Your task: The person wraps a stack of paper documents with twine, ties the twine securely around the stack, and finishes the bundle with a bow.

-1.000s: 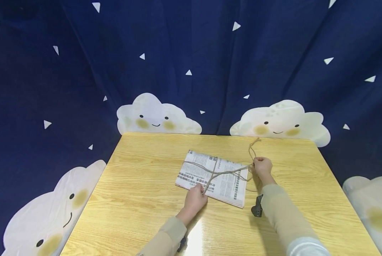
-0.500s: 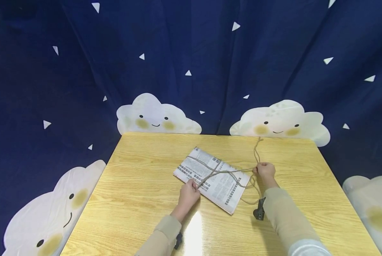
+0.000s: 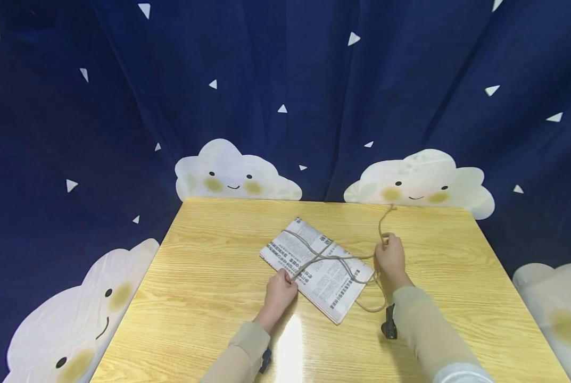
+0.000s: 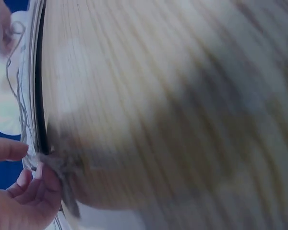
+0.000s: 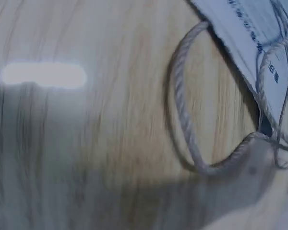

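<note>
A folded stack of newspaper (image 3: 330, 284) lies aslant on the table, with twine (image 3: 309, 261) crossing over its top. At its near left edge my left hand (image 3: 280, 290) pinches one end of the twine. In the left wrist view a frayed twine end (image 4: 69, 189) sticks out past the fingertips of that left hand (image 4: 29, 196). Beyond the paper's right corner my right hand (image 3: 390, 258) grips the other part of the twine, whose tail runs up toward the far table edge. A slack loop of twine (image 5: 182, 96) bulges from under the newspaper (image 5: 259, 33) in the right wrist view.
The wooden table (image 3: 208, 239) carries the paper and twine. Behind it hangs a dark blue curtain (image 3: 266, 53) with white triangles and smiling clouds. A black wrist device (image 3: 389, 323) sits under the right sleeve.
The newspaper has turned clockwise, its right end swinging toward me. My left hand has moved left with the twine. My right hand has shifted a little, and its fingers have changed position on the twine.
</note>
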`<state>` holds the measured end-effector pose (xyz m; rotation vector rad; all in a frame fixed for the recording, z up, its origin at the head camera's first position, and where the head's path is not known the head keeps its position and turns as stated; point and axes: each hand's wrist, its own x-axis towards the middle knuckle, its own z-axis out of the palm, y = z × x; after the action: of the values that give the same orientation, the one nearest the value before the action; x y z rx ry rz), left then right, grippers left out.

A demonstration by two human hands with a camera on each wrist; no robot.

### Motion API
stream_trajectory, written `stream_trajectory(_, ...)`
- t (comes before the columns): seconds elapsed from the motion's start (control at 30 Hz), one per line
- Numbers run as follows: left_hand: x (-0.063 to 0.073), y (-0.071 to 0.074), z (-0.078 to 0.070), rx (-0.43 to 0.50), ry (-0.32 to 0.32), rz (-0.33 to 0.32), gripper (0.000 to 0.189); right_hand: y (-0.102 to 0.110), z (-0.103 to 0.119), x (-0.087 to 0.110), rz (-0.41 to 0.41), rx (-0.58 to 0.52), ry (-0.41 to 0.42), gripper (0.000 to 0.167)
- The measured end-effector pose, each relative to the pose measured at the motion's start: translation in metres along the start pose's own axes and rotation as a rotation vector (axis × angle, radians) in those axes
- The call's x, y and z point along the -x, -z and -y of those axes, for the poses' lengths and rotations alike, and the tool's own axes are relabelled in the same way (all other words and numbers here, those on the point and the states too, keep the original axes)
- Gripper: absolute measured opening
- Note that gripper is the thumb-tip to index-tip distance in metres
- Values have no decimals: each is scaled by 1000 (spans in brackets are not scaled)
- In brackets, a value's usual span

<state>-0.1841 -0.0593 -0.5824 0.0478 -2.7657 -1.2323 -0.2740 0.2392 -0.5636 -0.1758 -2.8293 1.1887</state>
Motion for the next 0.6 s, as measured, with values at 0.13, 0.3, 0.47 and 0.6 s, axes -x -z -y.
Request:
stream_trajectory(0.13, 1, -5, -3, -19, 20, -22, 16, -11, 6, -6, 198, 174, 341, 22)
stream_trajectory(0.3, 4, -10, -7, -14, 36, -8, 18, -21, 12, -8, 335, 305, 388, 11)
stream_trajectory(0.47, 5, -14, -8, -9, 65, 16, 18, -28, 20, -8, 303, 251, 414, 10)
stream_trajectory(0.6, 6, -17, -8, -13, 70, -4, 13, -33, 28, -8, 320, 186, 426, 5)
